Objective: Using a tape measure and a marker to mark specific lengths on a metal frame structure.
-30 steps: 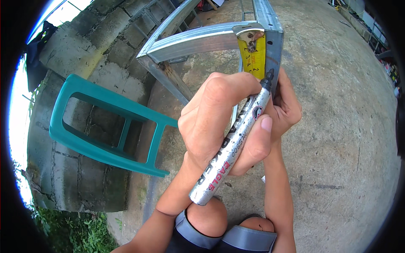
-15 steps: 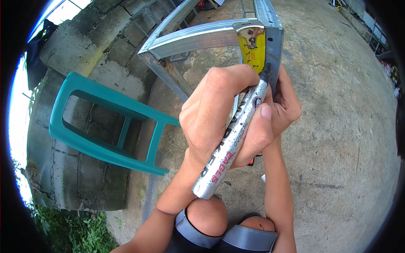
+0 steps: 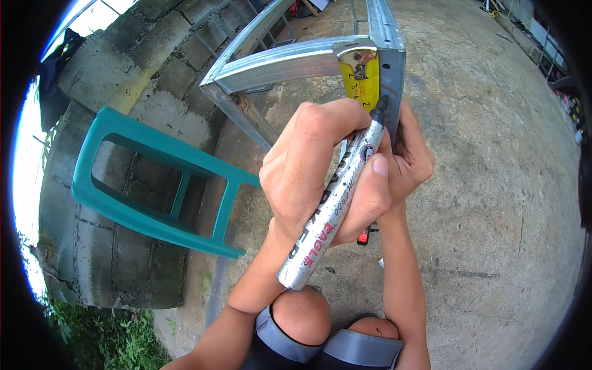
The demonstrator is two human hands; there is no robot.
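My left hand (image 3: 299, 163) closes round a silver paint marker (image 3: 324, 222) in a writing grip. Its dark tip meets the face of a galvanized metal frame's leg (image 3: 392, 80), beside a yellow tape measure blade (image 3: 362, 86). The blade's metal end hook (image 3: 356, 52) sits at the frame's top corner, and the blade runs down along the leg. Behind the marker, my right hand (image 3: 412, 151) wraps round the leg; its thumb is mostly hidden. Below the hands shows a small red and black piece (image 3: 364, 235), mostly covered, its kind unclear.
The metal frame (image 3: 283, 65) stretches away at the top. A teal plastic stool (image 3: 154, 209) lies on its side at left, against a concrete block wall (image 3: 111, 265). Rough concrete floor (image 3: 493, 216) spreads to the right. My knees (image 3: 302, 316) are just below the hands.
The frame's near corner, the tape blade and both hands have shifted slightly left. The marker keeps its grip and its tip stays at the leg. More of the red and black piece shows.
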